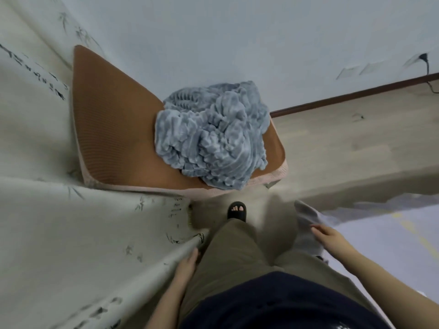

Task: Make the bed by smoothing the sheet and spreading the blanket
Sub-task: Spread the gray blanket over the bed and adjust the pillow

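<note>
Your left hand (186, 267) lay with fingers straight along the folded edge of a pale printed cloth (83, 245), thumb out of sight. Your right hand (330, 238) rested flat, fingers loosely spread, on a grey-lilac cloth (306, 217) cut off by the frame's right side. The blanket (211, 136) sat bunched in a blue-grey heap ahead of both hands on the bed's brown mat (107, 119), overhanging its near edge and hiding the right part.

Bedroom at home, folks: a brown bed mat (114, 129) with a crumpled grey-blue blanket (211, 141) ahead of the left hand (186, 267), bamboo-printed fabric (71, 233) against it, wood-look floor (344, 143) and wall sockets (351, 71) beyond the right hand (330, 238).
</note>
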A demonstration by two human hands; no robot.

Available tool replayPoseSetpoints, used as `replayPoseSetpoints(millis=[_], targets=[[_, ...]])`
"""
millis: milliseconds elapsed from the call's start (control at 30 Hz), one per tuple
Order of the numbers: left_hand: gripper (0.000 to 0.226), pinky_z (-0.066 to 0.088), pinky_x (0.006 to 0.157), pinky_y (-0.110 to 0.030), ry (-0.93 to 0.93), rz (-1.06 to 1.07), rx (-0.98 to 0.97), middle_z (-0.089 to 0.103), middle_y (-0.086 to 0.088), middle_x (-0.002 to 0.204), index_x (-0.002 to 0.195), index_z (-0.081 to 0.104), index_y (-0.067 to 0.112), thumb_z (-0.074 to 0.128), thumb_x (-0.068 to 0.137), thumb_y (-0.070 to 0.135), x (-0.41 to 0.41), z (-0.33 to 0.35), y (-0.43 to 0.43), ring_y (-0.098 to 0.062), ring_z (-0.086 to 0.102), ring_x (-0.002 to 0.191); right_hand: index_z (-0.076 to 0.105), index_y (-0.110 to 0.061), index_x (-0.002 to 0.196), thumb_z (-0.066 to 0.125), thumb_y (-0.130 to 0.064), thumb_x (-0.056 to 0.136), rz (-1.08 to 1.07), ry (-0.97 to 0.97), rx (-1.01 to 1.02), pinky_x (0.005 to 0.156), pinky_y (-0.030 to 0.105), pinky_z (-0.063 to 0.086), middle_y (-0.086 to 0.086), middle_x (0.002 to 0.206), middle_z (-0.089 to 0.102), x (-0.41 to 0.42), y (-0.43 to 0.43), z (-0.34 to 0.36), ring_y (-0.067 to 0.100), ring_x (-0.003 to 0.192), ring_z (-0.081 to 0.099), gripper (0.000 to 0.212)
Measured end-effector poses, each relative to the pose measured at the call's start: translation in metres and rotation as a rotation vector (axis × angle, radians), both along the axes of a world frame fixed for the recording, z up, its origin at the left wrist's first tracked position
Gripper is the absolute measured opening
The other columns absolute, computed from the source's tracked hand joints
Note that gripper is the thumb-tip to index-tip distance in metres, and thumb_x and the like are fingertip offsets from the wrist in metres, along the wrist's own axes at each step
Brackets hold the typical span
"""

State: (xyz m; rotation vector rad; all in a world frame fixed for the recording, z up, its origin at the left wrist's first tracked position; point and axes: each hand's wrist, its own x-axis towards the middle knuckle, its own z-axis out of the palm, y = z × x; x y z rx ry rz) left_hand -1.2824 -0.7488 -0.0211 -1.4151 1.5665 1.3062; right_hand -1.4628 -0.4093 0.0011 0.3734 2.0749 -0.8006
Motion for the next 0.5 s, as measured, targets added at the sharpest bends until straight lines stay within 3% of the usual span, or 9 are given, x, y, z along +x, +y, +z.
replayPoseSetpoints(millis=[67, 133, 233, 400, 500], targets=[[0.044, 0.044, 0.096, -0.031, 0.083, -0.02, 0.047, 0.062, -0.01, 0.127, 0.125, 0.06, 0.012, 0.039, 0.102, 0.042, -0.043, 0.006, -0.017, -0.023, 0.058, 0.113, 0.06, -0.004, 0.124, 0.049, -0.019, 0.099, -0.082, 0.0, 0.042, 0.091, 0.038, 0.041, 0.013, 0.108, 0.062, -0.012, 0.001, 0.002, 0.028, 0.1, 0.055, 0.031], [0.033, 0.046, 0.08, -0.029, 0.134, -0.035, 0.066, 0.065, -0.005, 0.116, 0.108, 0.063, 0.019, 0.042, 0.1, 0.044, -0.085, 0.012, -0.029, -0.016, 0.06, 0.098, 0.062, -0.007, 0.12, 0.049, -0.021, 0.099, -0.148, -0.024, 0.072, 0.092, 0.043, 0.043, 0.015, 0.107, 0.064, -0.02, 0.006, 0.004, 0.031, 0.1, 0.057, 0.027], [0.031, 0.041, 0.066, -0.02, 0.216, -0.042, 0.065, 0.064, 0.004, 0.108, 0.113, 0.061, 0.021, 0.045, 0.099, 0.044, -0.138, 0.02, -0.04, -0.01, 0.06, 0.095, 0.059, -0.011, 0.123, 0.049, -0.026, 0.099, -0.191, -0.064, 0.102, 0.097, 0.048, 0.044, 0.009, 0.114, 0.062, -0.029, 0.015, 0.005, 0.028, 0.105, 0.057, 0.03], [0.02, 0.045, 0.077, -0.024, 0.323, -0.123, -0.015, 0.066, 0.003, 0.112, 0.105, 0.062, 0.027, 0.048, 0.098, 0.041, -0.202, 0.024, -0.049, -0.013, 0.063, 0.099, 0.056, -0.011, 0.129, 0.049, -0.03, 0.099, -0.184, -0.152, 0.142, 0.093, 0.047, 0.047, 0.009, 0.12, 0.059, -0.06, 0.019, -0.004, 0.029, 0.103, 0.059, 0.036], [0.034, 0.045, 0.085, -0.023, 0.434, -0.152, -0.222, 0.054, 0.002, 0.131, 0.128, 0.055, 0.028, 0.056, 0.095, 0.036, -0.226, 0.026, -0.06, -0.009, 0.057, 0.104, 0.054, -0.011, 0.13, 0.049, -0.031, 0.099, -0.1, -0.15, 0.131, 0.099, 0.05, 0.045, 0.013, 0.125, 0.059, -0.105, -0.001, -0.011, 0.031, 0.11, 0.057, 0.038]])
